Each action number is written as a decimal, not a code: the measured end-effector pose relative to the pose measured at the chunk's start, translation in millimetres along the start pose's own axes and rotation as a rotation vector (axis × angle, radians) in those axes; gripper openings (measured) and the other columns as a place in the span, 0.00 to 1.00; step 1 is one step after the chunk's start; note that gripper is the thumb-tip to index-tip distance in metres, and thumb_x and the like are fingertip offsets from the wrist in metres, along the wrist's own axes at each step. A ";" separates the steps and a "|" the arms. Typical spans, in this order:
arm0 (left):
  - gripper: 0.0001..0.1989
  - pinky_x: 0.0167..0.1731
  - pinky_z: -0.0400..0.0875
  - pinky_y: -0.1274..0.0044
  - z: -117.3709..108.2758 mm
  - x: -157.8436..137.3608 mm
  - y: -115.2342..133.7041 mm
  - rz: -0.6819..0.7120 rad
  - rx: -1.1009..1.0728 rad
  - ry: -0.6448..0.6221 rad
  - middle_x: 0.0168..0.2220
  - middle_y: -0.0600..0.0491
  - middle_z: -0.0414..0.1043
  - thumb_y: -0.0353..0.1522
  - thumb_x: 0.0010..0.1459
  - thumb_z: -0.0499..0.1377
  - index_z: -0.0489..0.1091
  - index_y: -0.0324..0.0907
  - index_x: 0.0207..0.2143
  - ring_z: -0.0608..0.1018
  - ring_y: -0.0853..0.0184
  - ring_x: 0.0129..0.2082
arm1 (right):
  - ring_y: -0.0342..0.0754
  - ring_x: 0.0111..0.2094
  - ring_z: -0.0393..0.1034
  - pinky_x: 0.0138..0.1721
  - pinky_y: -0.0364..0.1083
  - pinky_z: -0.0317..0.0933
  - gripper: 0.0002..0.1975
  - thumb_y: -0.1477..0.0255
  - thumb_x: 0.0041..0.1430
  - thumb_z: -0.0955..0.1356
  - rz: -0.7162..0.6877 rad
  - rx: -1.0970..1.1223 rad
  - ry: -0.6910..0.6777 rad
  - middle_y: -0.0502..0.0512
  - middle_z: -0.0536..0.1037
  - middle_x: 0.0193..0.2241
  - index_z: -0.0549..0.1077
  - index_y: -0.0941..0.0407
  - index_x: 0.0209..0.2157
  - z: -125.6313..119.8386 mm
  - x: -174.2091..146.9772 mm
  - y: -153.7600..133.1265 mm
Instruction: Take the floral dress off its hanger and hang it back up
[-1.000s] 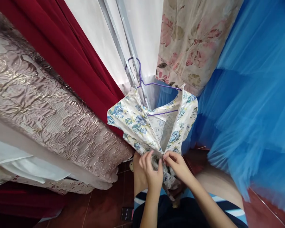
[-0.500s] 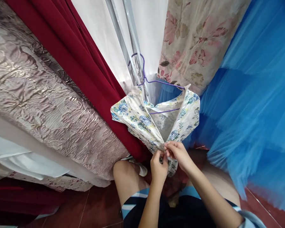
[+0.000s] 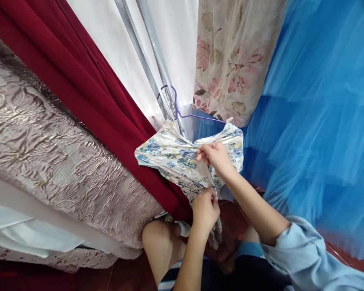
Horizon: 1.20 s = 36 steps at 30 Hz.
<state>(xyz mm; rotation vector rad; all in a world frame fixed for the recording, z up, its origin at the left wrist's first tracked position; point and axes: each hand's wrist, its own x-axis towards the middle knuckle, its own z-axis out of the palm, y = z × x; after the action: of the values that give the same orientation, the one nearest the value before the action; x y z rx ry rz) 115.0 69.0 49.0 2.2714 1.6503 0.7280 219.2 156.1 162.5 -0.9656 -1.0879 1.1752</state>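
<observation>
Garment (image 3: 172,155) partly behind right hand (image 3: 217,159), hanger (image 3: 202,117) part-hidden

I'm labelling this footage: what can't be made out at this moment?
Head view: exactly what the right hand pinches on the blue-flowered garment; its fingers cover it.
Head view: what the left hand grips; its own fingers hide it.
Head view: the lower part of the purple hanger, behind the garment.
Head view: the top of the blue tulle, beyond the upper edge.

Right hand (image 3: 217,160) above left hand (image 3: 205,209), both pinching floral garment (image 3: 172,155) on purple hanger (image 3: 190,116).
</observation>
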 end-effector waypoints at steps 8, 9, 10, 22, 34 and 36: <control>0.07 0.24 0.52 0.76 -23.9 -24.0 -9.2 0.014 0.052 -0.098 0.25 0.53 0.71 0.23 0.53 0.57 0.66 0.44 0.29 0.73 0.64 0.23 | 0.39 0.14 0.57 0.17 0.41 0.53 0.14 0.65 0.57 0.66 -0.001 -0.087 -0.050 0.53 0.77 0.17 0.74 0.58 0.23 -10.1 -19.1 0.9; 0.07 0.25 0.55 0.77 -23.0 -28.0 -10.2 0.000 -0.035 -0.129 0.26 0.54 0.71 0.24 0.54 0.57 0.65 0.44 0.29 0.73 0.65 0.25 | 0.40 0.14 0.59 0.18 0.41 0.54 0.16 0.63 0.58 0.66 -0.016 -0.184 -0.070 0.53 0.77 0.17 0.74 0.58 0.22 -13.7 -19.4 1.2; 0.07 0.26 0.58 0.78 -22.1 -31.8 -10.9 -0.016 -0.139 -0.157 0.26 0.55 0.71 0.24 0.55 0.56 0.64 0.44 0.28 0.74 0.65 0.26 | 0.41 0.15 0.60 0.19 0.42 0.55 0.18 0.61 0.59 0.66 -0.039 -0.284 -0.066 0.54 0.76 0.16 0.74 0.58 0.22 -18.7 -19.2 0.7; 0.06 0.34 0.66 0.79 -24.7 -51.3 -6.0 -0.122 -0.597 -0.187 0.26 0.56 0.69 0.28 0.58 0.56 0.64 0.42 0.27 0.73 0.67 0.30 | 0.46 0.22 0.62 0.26 0.45 0.49 0.13 0.68 0.56 0.66 -0.432 -1.033 0.343 0.53 0.70 0.18 0.67 0.56 0.19 -82.3 24.8 -59.8; 0.05 0.34 0.64 0.79 28.9 -59.3 2.0 -0.138 -0.592 -0.215 0.28 0.56 0.68 0.27 0.58 0.56 0.63 0.43 0.29 0.72 0.67 0.32 | 0.47 0.27 0.65 0.30 0.43 0.51 0.05 0.70 0.63 0.62 -0.579 -0.810 -0.139 0.51 0.73 0.26 0.67 0.55 0.37 32.9 31.0 -13.1; 0.05 0.35 0.64 0.78 31.9 -68.4 -4.2 -0.164 -0.600 -0.184 0.28 0.56 0.67 0.27 0.59 0.55 0.62 0.43 0.30 0.72 0.67 0.32 | 0.45 0.27 0.66 0.31 0.43 0.54 0.06 0.67 0.65 0.63 -0.557 -0.671 -0.098 0.50 0.73 0.27 0.67 0.55 0.38 19.8 12.4 3.9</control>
<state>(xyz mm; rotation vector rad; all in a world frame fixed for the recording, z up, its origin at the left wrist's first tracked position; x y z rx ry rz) 112.0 9.2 2.8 1.7047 1.2908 0.8110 199.7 169.3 164.7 -1.0056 -1.7476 0.3970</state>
